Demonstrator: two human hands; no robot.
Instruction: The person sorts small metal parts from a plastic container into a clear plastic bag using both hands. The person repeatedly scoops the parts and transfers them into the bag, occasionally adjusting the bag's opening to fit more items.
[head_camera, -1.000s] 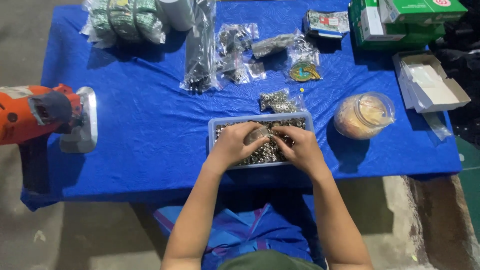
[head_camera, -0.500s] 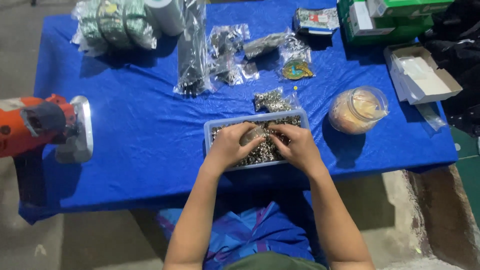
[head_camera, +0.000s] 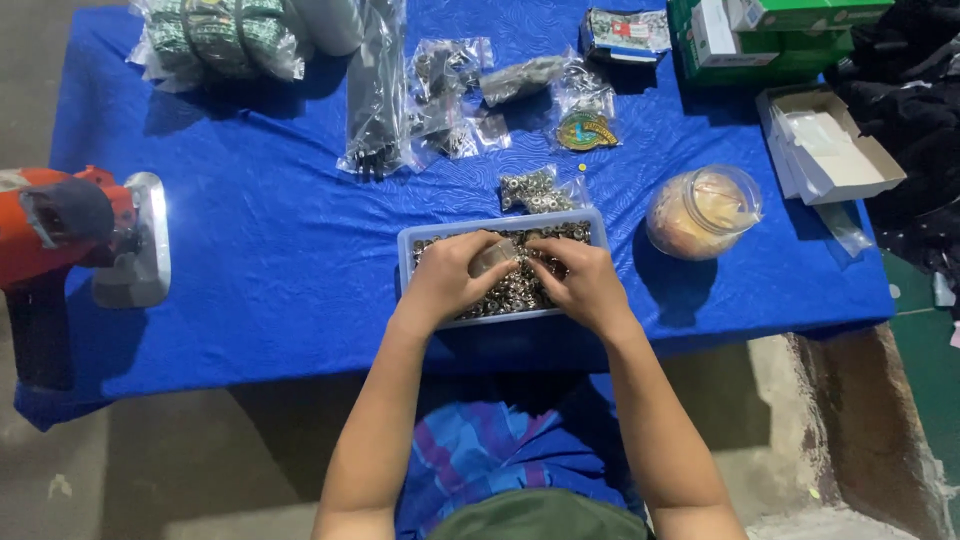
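item: blue tray (head_camera: 404, 248), i see it heaped with small metal fittings (head_camera: 505, 290); left hand (head_camera: 450, 277) and right hand (head_camera: 580, 282) pinch pieces between narrow fingers; most remain unsorted, i judge.

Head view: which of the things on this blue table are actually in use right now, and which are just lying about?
In use:
- blue tray of small metal pieces
- left hand and right hand, both in the tray

Lying about:
- orange press tool
- clear jar
- bagged parts
- green boxes
- open cardboard box
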